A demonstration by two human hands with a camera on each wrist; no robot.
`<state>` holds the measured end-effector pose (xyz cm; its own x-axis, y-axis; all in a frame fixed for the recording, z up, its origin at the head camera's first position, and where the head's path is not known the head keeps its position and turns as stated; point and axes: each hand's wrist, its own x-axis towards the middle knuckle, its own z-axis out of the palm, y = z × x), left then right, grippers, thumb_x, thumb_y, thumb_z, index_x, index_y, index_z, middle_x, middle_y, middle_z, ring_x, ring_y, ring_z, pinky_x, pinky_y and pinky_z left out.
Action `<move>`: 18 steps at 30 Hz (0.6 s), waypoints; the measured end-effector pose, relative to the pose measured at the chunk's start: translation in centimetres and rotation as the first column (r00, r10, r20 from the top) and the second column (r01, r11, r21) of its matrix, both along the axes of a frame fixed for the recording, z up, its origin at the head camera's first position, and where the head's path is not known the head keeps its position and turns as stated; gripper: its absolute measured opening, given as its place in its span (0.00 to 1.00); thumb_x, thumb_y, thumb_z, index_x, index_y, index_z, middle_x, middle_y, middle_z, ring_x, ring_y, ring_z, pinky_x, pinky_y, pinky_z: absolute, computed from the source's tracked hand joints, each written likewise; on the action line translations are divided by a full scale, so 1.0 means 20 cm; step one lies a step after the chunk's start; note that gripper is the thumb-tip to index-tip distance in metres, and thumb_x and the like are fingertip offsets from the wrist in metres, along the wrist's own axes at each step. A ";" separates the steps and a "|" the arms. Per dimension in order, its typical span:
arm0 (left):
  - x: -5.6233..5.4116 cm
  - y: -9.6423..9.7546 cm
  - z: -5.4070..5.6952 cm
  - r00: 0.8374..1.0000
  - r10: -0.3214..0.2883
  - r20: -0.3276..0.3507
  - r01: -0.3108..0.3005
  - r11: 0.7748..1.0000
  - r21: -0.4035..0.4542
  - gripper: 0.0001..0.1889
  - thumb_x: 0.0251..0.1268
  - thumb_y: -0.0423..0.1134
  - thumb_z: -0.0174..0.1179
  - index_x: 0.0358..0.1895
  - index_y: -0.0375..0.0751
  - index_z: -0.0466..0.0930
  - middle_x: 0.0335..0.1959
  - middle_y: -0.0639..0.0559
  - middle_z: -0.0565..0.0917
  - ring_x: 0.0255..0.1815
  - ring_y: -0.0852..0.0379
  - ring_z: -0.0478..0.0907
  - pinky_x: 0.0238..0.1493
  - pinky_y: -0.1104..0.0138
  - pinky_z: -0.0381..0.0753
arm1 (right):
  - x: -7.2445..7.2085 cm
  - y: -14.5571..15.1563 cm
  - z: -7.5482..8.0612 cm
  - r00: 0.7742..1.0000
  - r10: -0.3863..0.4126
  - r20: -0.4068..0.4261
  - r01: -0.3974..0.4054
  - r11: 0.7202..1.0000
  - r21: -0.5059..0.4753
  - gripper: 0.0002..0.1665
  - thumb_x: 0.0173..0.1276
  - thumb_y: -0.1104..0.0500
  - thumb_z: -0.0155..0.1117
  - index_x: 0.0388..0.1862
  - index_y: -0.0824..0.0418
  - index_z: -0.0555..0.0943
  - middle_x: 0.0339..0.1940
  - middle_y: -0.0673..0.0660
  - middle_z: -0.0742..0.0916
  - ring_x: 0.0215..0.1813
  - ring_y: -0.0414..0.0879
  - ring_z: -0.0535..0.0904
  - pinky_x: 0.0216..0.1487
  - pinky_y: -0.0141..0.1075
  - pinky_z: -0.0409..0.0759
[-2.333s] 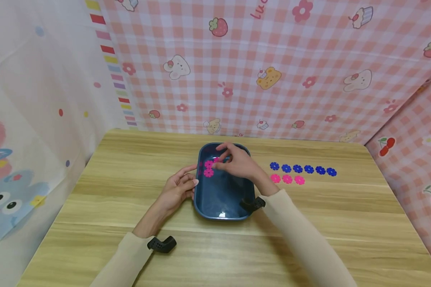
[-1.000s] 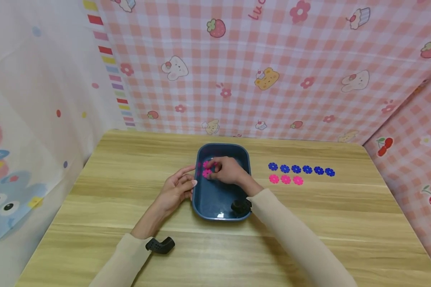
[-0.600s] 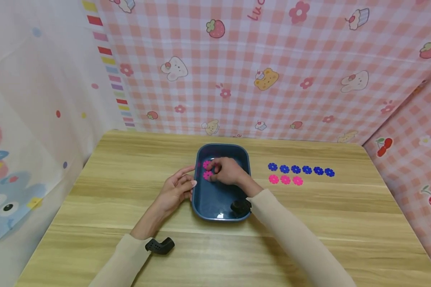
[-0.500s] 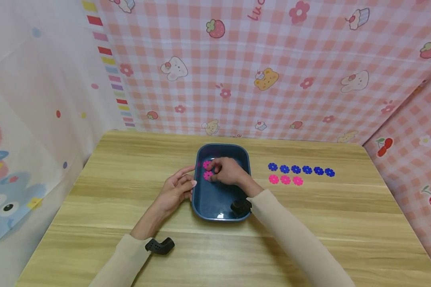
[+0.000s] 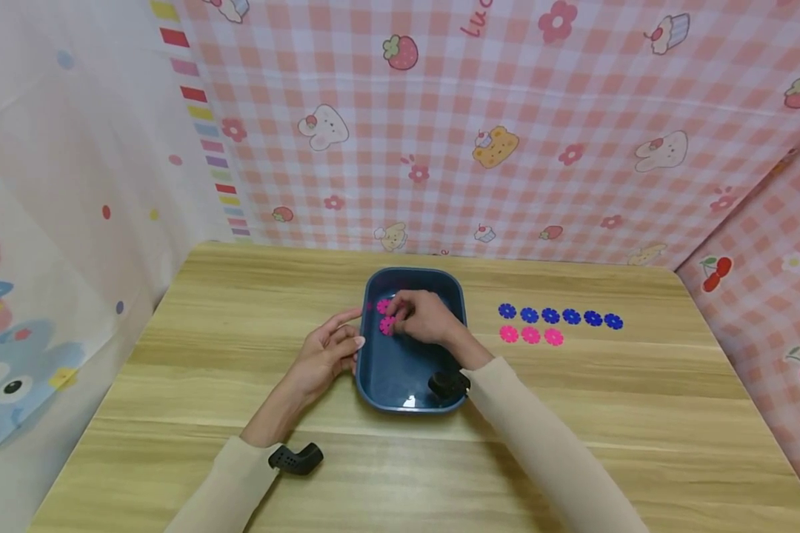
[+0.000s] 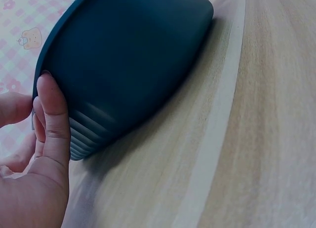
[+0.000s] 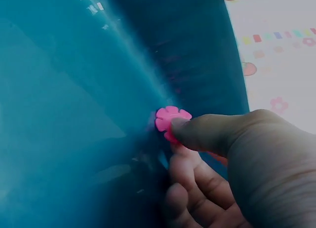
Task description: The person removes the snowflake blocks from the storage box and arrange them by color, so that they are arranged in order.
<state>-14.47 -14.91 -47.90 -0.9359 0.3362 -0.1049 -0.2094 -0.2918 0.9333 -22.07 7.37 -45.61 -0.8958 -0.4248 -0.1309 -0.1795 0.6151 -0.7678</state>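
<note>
A dark blue plastic bin (image 5: 413,377) stands on the wooden table in the head view. My left hand (image 5: 327,355) holds its left wall, the thumb at the rim; in the left wrist view a finger (image 6: 53,109) lies against the outer wall. Inside the bin, my right hand (image 5: 427,317) pinches a pink flower-shaped disc (image 7: 170,120), thumb on its face and other fingers curled below. A second pink disc (image 5: 383,306) is just beyond it, near the bin's left side. My right hand hides part of the bin's floor and anything under it.
Right of the bin lies a row of several blue flower-shaped discs (image 5: 550,315). In front of them are three pink discs (image 5: 531,335) in a shorter row. The wooden table (image 5: 400,474) ends at a pink checked cloth (image 5: 373,185) behind.
My right hand has come down and nearer from the bin's far end to the pink discs at its left. The nearer pink disc has shifted slightly toward me. My left hand stays put.
</note>
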 end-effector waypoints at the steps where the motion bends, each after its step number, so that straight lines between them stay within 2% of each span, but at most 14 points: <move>1: 0.00 0.00 0.00 1.000 0.001 0.000 -0.001 1.000 0.001 0.31 0.75 0.26 0.54 0.78 0.35 0.59 0.39 0.55 0.79 0.30 0.62 0.78 0.28 0.72 0.81 | 0.00 0.00 0.00 1.000 -0.001 0.005 0.001 1.000 -0.009 0.09 0.64 0.66 0.69 0.43 0.56 0.86 0.33 0.53 0.89 0.32 0.44 0.79 0.32 0.31 0.76; 7: 0.00 -0.01 -0.01 1.000 0.004 -0.002 -0.004 1.000 0.005 0.31 0.74 0.25 0.54 0.78 0.35 0.58 0.39 0.56 0.78 0.30 0.62 0.78 0.28 0.72 0.81 | 0.00 0.00 0.01 0.999 -0.019 0.044 0.023 0.996 -0.082 0.06 0.67 0.63 0.68 0.41 0.56 0.88 0.32 0.53 0.89 0.30 0.45 0.81 0.29 0.33 0.81; 13: 0.00 0.00 0.00 1.000 0.004 0.004 -0.004 1.000 -0.001 0.31 0.75 0.26 0.55 0.78 0.36 0.59 0.39 0.55 0.78 0.30 0.62 0.77 0.28 0.72 0.81 | 0.01 0.01 0.02 0.999 -0.030 0.024 0.034 0.981 -0.191 0.03 0.68 0.61 0.70 0.39 0.56 0.89 0.30 0.54 0.89 0.32 0.53 0.84 0.28 0.36 0.84; 18: 0.00 0.00 0.00 1.000 0.004 0.009 -0.004 1.000 -0.003 0.31 0.75 0.26 0.55 0.78 0.36 0.59 0.39 0.56 0.78 0.29 0.62 0.77 0.28 0.72 0.81 | 0.02 0.02 0.03 0.998 -0.057 0.003 0.055 0.964 -0.261 0.04 0.68 0.59 0.71 0.40 0.54 0.89 0.32 0.54 0.89 0.34 0.59 0.84 0.30 0.43 0.85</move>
